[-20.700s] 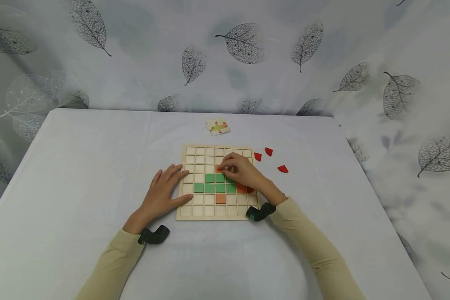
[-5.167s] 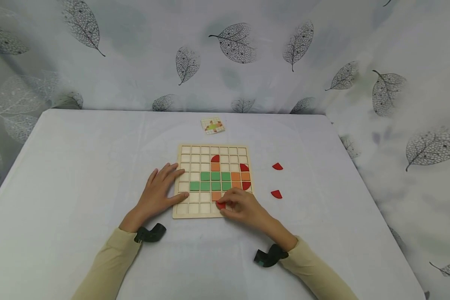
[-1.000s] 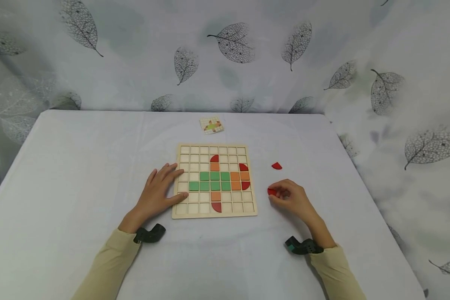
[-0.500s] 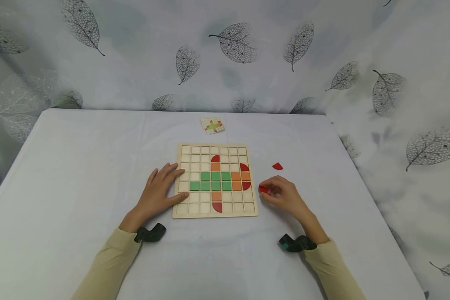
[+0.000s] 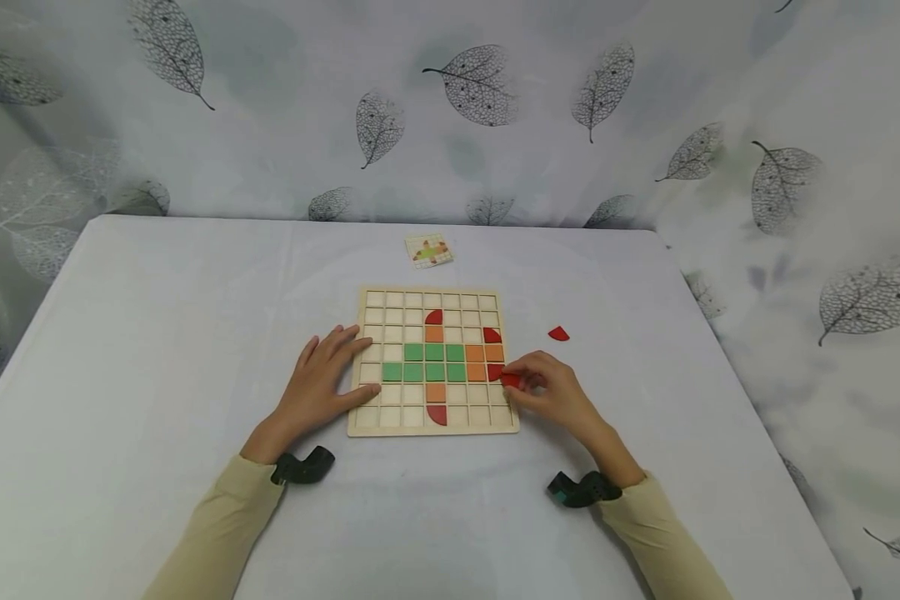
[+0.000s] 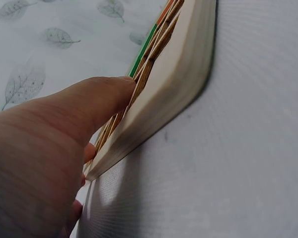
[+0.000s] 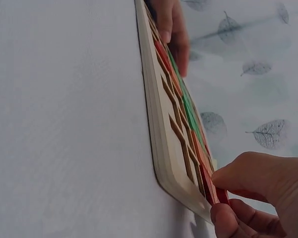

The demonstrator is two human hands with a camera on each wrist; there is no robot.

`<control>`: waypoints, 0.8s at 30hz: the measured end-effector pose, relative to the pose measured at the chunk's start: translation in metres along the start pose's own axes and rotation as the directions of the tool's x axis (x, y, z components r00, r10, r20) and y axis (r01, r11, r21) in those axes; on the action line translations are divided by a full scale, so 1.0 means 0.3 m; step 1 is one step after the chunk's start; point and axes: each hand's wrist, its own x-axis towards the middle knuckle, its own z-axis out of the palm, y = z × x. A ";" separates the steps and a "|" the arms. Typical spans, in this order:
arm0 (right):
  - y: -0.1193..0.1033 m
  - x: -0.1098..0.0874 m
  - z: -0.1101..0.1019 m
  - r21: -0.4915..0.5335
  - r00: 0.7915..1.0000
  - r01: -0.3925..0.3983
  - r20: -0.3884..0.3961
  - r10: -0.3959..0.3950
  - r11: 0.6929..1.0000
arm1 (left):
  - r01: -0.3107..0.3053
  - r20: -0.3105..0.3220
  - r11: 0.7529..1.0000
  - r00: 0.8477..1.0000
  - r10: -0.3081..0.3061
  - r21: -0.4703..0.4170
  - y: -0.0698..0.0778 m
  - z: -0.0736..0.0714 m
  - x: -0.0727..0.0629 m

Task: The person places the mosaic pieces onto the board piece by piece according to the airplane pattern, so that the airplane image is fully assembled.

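A wooden grid board (image 5: 390, 421) lies on the white table, with green and orange square tiles and several red quarter-round tiles set in its cells. My left hand (image 5: 318, 383) rests on the board's left edge, fingers spread; the left wrist view shows its thumb (image 6: 104, 96) on the rim. At the right edge my right hand (image 5: 551, 392) pinches a red quarter-round tile (image 5: 511, 380) between thumb and fingertips. That tile overlaps the edge beside a seated red tile (image 5: 494, 372). In the right wrist view the pinching fingers (image 7: 253, 173) are close over the board's rim.
One loose red quarter-round tile (image 5: 558, 333) lies on the table right of the board. Behind the board sits a small pattern card (image 5: 429, 250) with a coloured grid design. A leaf-print cloth (image 5: 540, 167) hangs behind the table.
Over the last second my right hand has carried the red tile leftward from the table to the board's right edge. Earlier, more orange and red tiles were placed. The left hand stays put.
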 end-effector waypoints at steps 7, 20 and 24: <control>-0.031 0.020 0.031 0.033 0.999 0.027 0.034 -0.028 0.999 | -0.003 0.000 1.000 1.000 0.003 0.004 0.001 0.001 -0.001; -0.062 0.053 0.086 0.076 0.994 0.070 0.075 -0.075 0.995 | 0.004 0.012 1.000 1.000 -0.004 0.001 0.006 -0.007 0.001; -0.067 0.070 0.107 0.101 0.992 0.106 0.063 -0.112 0.989 | 0.002 0.006 1.000 1.000 -0.002 0.001 0.006 -0.005 0.000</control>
